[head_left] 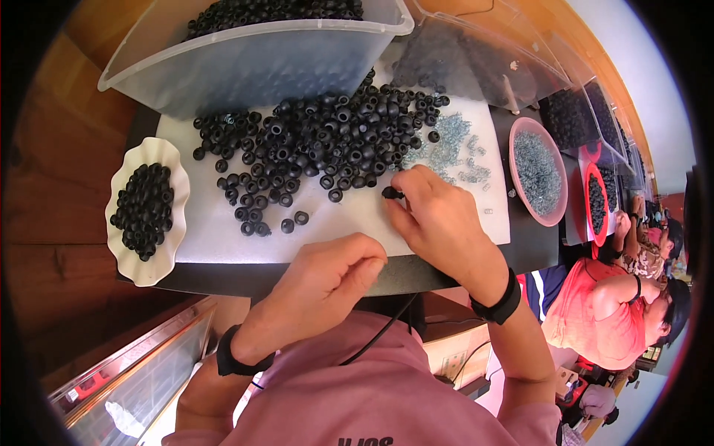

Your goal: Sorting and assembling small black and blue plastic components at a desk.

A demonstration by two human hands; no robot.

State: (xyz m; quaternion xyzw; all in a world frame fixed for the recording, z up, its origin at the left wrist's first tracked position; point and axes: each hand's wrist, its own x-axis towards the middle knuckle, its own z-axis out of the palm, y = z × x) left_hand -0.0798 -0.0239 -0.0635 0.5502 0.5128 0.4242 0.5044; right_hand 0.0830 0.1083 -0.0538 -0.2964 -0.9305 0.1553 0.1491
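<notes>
Above the white sheet's front part, my right hand (444,221) pinches a small black plastic piece (392,192) between thumb and forefinger. My left hand (309,286) is closed at the near edge of the sheet, thumb pressed to the curled fingers; whatever it may hold is hidden. Beyond both hands spreads a heap of black round pieces with holes (297,141), like big beads. Small metallic springs (446,141) lie loose to the right of that heap, just past my right hand. Two single black pieces (300,218) rest near my left hand.
At the left stands a wavy-rimmed white dish (175,215) of black pieces. A pink bowl (563,195) of springs is on the right. Behind the heap sits a large translucent bin (253,67). Co-workers (602,320) sit farther right, beside a red bowl (590,169).
</notes>
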